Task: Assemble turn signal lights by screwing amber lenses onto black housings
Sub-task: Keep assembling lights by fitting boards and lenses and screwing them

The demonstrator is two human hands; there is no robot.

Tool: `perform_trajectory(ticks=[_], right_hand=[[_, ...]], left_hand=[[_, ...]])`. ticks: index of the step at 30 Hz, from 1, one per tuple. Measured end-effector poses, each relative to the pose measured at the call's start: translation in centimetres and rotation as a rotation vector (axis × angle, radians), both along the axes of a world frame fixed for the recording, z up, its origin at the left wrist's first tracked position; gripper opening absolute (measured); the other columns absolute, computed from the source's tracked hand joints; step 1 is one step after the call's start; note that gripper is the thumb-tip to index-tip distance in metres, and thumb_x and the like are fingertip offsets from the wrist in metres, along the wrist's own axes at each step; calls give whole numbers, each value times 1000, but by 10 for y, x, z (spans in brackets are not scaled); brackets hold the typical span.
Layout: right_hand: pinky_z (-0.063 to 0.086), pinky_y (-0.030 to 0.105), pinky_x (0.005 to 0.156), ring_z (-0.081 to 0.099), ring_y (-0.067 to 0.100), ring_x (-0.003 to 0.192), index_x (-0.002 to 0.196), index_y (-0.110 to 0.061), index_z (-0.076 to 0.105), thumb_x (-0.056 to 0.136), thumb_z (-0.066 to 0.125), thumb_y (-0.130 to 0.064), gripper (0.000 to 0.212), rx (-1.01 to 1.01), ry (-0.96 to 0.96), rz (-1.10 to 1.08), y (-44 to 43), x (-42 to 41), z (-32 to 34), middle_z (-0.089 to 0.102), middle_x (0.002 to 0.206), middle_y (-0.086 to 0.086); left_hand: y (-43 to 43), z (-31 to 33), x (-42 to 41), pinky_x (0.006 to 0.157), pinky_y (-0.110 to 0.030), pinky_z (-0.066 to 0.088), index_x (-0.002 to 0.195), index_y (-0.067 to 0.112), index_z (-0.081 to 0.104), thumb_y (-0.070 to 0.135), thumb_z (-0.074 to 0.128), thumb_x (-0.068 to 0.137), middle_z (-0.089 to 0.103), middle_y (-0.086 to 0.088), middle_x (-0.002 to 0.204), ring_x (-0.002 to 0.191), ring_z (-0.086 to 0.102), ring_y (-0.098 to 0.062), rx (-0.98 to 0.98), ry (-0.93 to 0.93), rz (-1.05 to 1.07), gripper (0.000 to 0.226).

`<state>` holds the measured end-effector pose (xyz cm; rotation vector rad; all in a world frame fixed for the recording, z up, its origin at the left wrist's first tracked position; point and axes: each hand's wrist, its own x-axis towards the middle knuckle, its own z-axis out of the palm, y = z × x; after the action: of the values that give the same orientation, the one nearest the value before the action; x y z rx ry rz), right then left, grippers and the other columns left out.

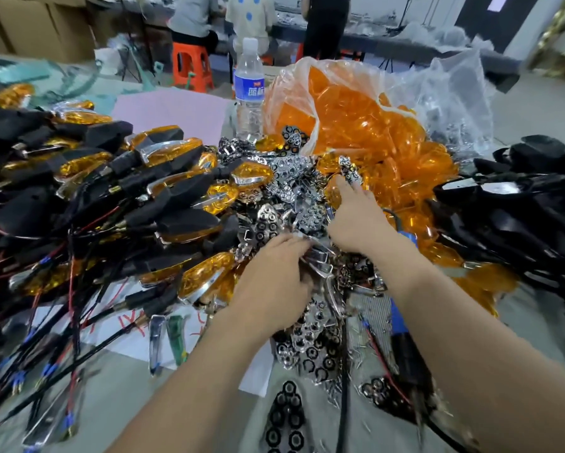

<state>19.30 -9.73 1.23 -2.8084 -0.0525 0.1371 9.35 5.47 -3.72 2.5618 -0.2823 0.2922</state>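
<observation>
Reaching into the heap of chrome reflectors (294, 188) at the middle of the bench (542, 328), the left hand (274, 276) had its fingers curled down among the pieces; whether it gripped one, I cannot tell. The right hand (356, 220) lay with fingers stretched out on the heap, holding nothing. Amber lenses (349, 119) spilled from a clear bag (307, 70) toward the far edge. Black housings (519, 204) lay along the right edge and finished lights (150, 178) along the left.

Loose amber lenses (349, 119) spill from a clear bag (302, 71) at centre; bare black housings (516, 204) lie heaped at right.
</observation>
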Motion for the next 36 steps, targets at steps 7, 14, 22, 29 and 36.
perform_trajectory(ticks=[7,14,22,29,36], right_hand=[[59,36,68,66,21,83,158,-27,36,91,61,-13,73,-133,-67,122,-2,14,1,70,109,5],[49,9,52,68,-8,63,102,-29,81,87,76,-1,32,633,-109,92,-17,-38,25,80,92,-11],[62,32,79,77,16,90,100,-19,79,96,69,-8,15,1123,-53,55,0,-96,22,80,94,0],[61,40,78,69,17,73,106,-31,78,96,66,-36,16,301,-170,-28,-2,-113,9,78,90,-7],[39,42,94,57,25,95,84,-29,74,92,66,-38,14,21,-106,127,9,-121,-5,63,77,-9]], left_hand=[[3,11,2,109,-24,43,128,35,71,12,70,88,65,13,134,119,60,-8,-186,55,58,46],[0,10,4,103,-22,46,137,32,66,24,69,95,64,11,137,114,55,0,-283,-11,98,43],[-5,20,-3,72,-27,59,118,36,73,28,71,95,80,5,97,89,77,-13,-982,208,-121,25],[10,19,1,50,-26,47,79,30,71,39,65,83,67,8,65,52,59,-10,-968,120,248,12],[6,16,-2,58,-38,61,70,9,53,38,61,84,58,1,59,56,56,-7,-795,103,284,34]])
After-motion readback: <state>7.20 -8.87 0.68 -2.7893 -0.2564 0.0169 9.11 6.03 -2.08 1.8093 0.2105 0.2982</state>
